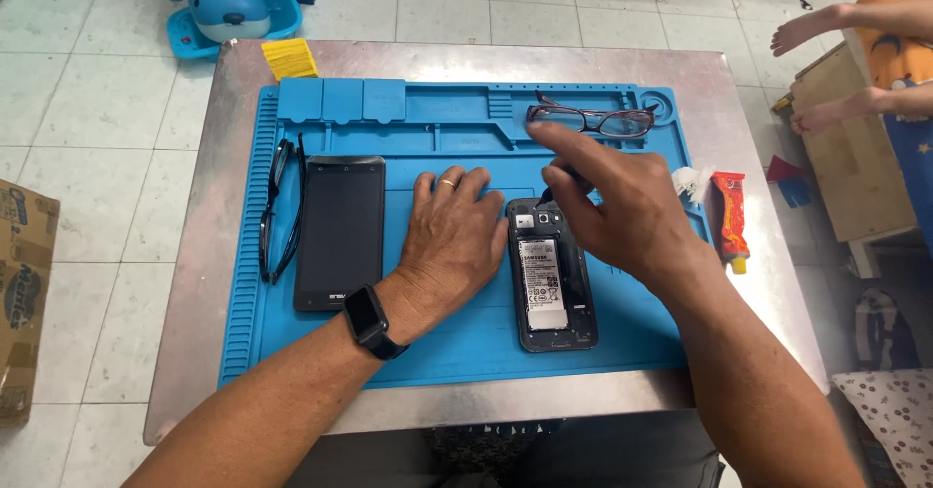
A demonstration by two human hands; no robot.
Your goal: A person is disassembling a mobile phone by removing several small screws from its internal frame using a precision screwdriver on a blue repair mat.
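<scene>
Two hands — left hand (452, 240) flat, right hand (617, 211) arched

Matt blue rubbery mat (466, 352) — brushed metal table (758, 255); glossy phone (340, 226).

An opened black phone (551, 279), back cover off and battery showing, lies flat on the blue mat (466, 342).

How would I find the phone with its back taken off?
Look at the blue mat on the metal table. Two phones lie there; it is the opened phone under the right hand, showing a white battery, unlike the plain black phone.
</scene>
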